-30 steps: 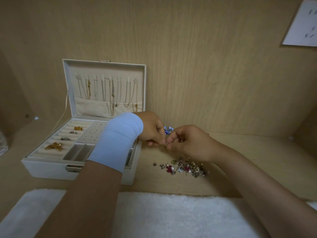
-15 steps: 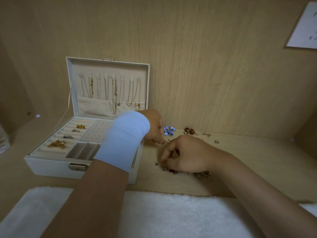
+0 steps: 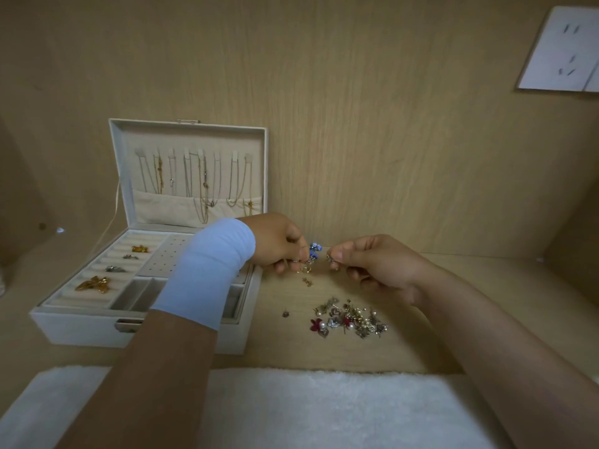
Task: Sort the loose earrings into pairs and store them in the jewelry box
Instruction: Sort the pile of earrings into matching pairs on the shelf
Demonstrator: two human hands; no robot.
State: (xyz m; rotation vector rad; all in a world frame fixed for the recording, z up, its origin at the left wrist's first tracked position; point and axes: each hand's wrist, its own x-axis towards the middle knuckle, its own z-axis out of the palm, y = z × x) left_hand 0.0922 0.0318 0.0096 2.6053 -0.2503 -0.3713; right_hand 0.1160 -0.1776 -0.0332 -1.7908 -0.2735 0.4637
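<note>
Item: earring sorting on a pale wooden surface (image 3: 453, 319), head view. Left hand (image 3: 275, 244), with a light blue wristband (image 3: 210, 273), is held above the right rear corner of the jewelry box (image 3: 81, 328), fingers curled, thumb and forefinger pinching the first earring (image 3: 306, 265), a small silvery piece whose form is too fine to tell. Right hand (image 3: 376, 267) is also curled, pinching the second earring (image 3: 330, 258) at its fingertips. The two hands are level and near each other but not touching. Half a second ago the right hand lay low over the heap of loose earrings (image 3: 350, 319) and hid most of it. It has since risen with its piece, and the heap now shows whole: red, pearl and silver pieces massed together. The left hand has kept its place. One stud (image 3: 285, 314) lies apart to the left of the heap, and another small piece (image 3: 307, 281) lies below the left fingertips. Blue earrings (image 3: 314, 249) sit just behind those fingertips; I cannot tell whether they touch. The box stands open, its lid (image 3: 188, 137) upright and hung with necklaces (image 3: 201, 183). Gold and silver pieces (image 3: 94, 284) rest in the ring rolls. The perforated panel (image 3: 165, 257) is partly hidden by the wrist. A white towel (image 3: 291, 409) lies along the near edge.
</note>
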